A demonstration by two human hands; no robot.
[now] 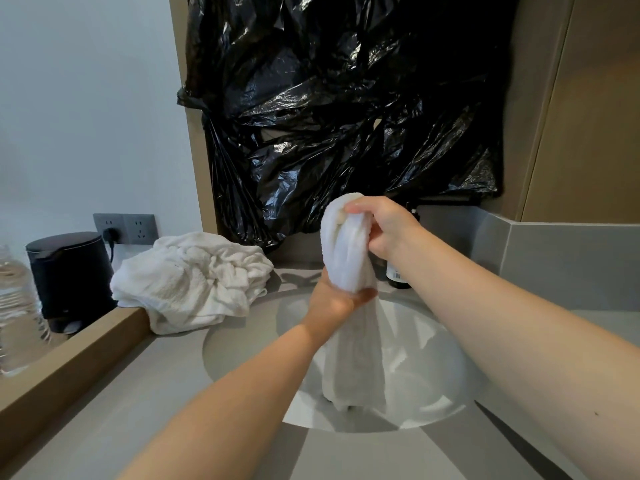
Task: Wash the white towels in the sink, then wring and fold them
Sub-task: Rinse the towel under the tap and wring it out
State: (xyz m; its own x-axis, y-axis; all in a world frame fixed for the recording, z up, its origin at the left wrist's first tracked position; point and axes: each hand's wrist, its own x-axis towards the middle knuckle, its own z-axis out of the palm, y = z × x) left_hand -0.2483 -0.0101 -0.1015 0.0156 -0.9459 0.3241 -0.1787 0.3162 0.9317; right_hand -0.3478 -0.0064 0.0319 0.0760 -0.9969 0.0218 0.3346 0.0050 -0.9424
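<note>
Both hands grip one twisted towel [349,251] over the sink [242,344]: right hand [381,225] on top, left hand [337,299] below.

Both hands [360,261] gripping twisted white towel [349,251] above sink [446,362] — crumpled towels [190,278] left

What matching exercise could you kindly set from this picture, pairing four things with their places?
1. held towel
2. towel pile
3. kettle
4. black bags

a. hung behind the sink
b. on the counter, left of the sink
c. gripped in the left hand and right hand
d. by the sockets

Pairs: 1-c, 2-b, 3-d, 4-a.
</note>
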